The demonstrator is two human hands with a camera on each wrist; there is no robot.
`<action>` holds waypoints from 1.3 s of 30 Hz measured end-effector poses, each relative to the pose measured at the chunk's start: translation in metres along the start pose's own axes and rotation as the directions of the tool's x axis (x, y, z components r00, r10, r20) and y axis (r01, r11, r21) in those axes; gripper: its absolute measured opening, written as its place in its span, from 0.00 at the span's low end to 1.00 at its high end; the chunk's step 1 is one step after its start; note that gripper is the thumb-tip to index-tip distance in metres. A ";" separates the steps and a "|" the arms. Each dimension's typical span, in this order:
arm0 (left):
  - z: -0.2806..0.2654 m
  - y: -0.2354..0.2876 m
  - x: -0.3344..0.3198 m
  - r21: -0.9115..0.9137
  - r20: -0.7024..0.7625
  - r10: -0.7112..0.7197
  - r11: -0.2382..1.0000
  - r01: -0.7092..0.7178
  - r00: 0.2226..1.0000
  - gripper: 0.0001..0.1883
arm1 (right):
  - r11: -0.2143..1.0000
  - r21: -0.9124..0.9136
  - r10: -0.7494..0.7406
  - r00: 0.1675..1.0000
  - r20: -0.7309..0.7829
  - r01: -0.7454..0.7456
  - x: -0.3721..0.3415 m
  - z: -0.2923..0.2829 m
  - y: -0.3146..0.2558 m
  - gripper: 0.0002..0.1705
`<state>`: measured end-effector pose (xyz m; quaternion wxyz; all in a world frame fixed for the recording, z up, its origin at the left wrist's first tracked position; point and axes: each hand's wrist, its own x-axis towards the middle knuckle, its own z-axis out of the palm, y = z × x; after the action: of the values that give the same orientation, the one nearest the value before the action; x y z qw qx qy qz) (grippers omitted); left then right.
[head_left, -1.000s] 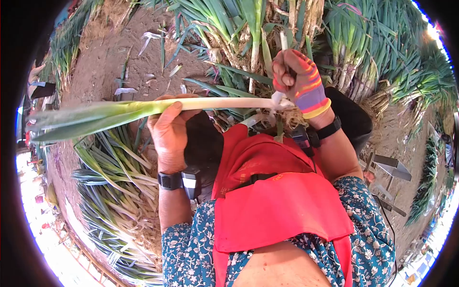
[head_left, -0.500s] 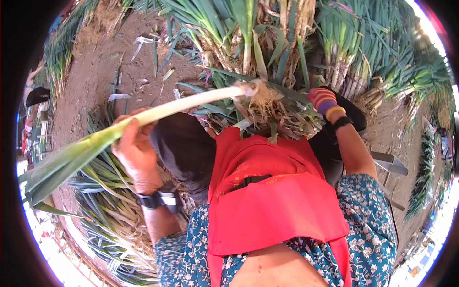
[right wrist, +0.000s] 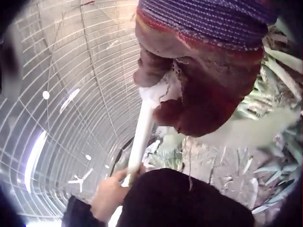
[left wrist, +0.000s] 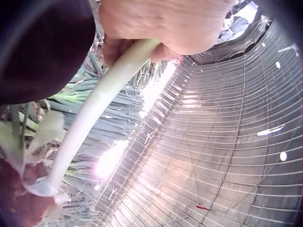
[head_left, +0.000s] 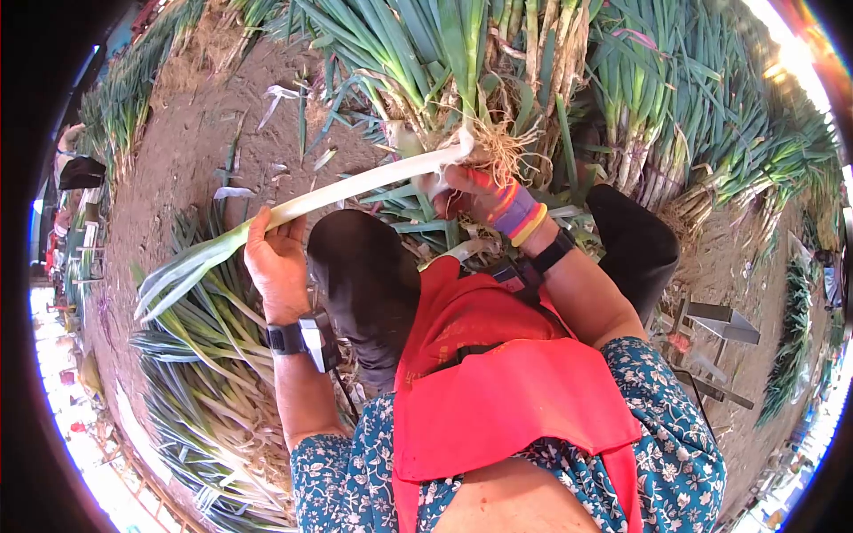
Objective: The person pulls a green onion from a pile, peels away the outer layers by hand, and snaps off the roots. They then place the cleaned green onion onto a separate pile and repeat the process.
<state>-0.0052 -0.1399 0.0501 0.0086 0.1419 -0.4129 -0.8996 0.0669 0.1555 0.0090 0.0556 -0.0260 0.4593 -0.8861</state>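
A long leek slants up to the right across the front of the body, its green leaves at the lower left and its brown roots at the upper right. My bare left hand holds it where white turns to green. At the root end, my right hand, in a striped glove, pinches the white base; the right wrist view shows the gloved fingers curled round it. In the left wrist view, a loose pale layer rises from the base beside the white stalk.
Bundled leeks stand in front, with more bundles at the right. A pile of leeks lies on the ground at the left. Peeled scraps lie between the knees. A metal stand is at the right.
The right hand, away from the leek at the right half a second ago, is back at its root end. The left hand has moved slightly right and the leek's leaves have shifted right.
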 end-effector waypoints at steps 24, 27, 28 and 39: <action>-0.041 0.014 0.008 0.347 -0.025 0.208 0.919 -0.187 0.978 0.10 | -0.342 -0.878 -0.058 0.940 -0.336 -0.335 -0.119 -0.251 0.045 0.12; -0.026 0.012 0.000 0.309 -0.056 0.202 0.935 -0.175 0.978 0.12 | -0.264 -0.946 0.161 0.958 -0.236 -0.188 -0.089 -0.183 0.056 0.18; -0.026 0.012 -0.001 0.294 -0.045 0.223 0.935 -0.201 0.974 0.13 | -0.297 -0.941 0.174 0.960 -0.221 -0.163 -0.081 -0.182 0.072 0.23; -0.244 0.320 0.112 0.679 -0.087 0.524 0.653 -0.334 0.847 0.12 | -0.201 -0.953 0.375 0.881 -0.289 -0.226 -0.052 -0.132 0.058 0.25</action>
<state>-0.0814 -0.5468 0.1096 0.2317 0.1570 -0.7106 -0.6456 0.1102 0.2357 -0.1140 0.2507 0.0076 0.9461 -0.2049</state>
